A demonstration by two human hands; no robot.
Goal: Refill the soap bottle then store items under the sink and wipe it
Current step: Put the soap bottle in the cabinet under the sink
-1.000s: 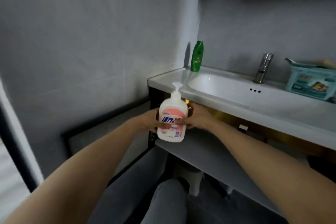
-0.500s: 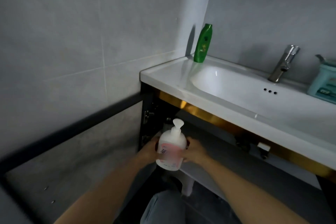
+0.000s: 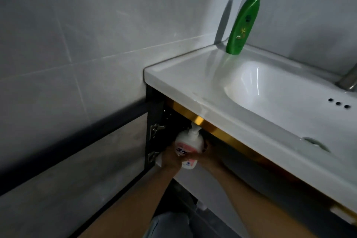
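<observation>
Soap bottle [image 3: 190, 146] upright under the sink's [image 3: 173, 77] front-left corner, pump just below the gold trim [image 3: 218, 131]. Left hand [image 3: 171, 159] and right hand [image 3: 211, 155] clasp its body from either side, fingers curled round it.

Two bottles are showing: one pump bottle [image 3: 190, 146] and one green bottle [image 3: 242, 25]. One sink [image 3: 183, 79], one tap [image 3: 349, 79] and two hands, left hand [image 3: 171, 159] and right hand [image 3: 211, 157], are showing too.
</observation>
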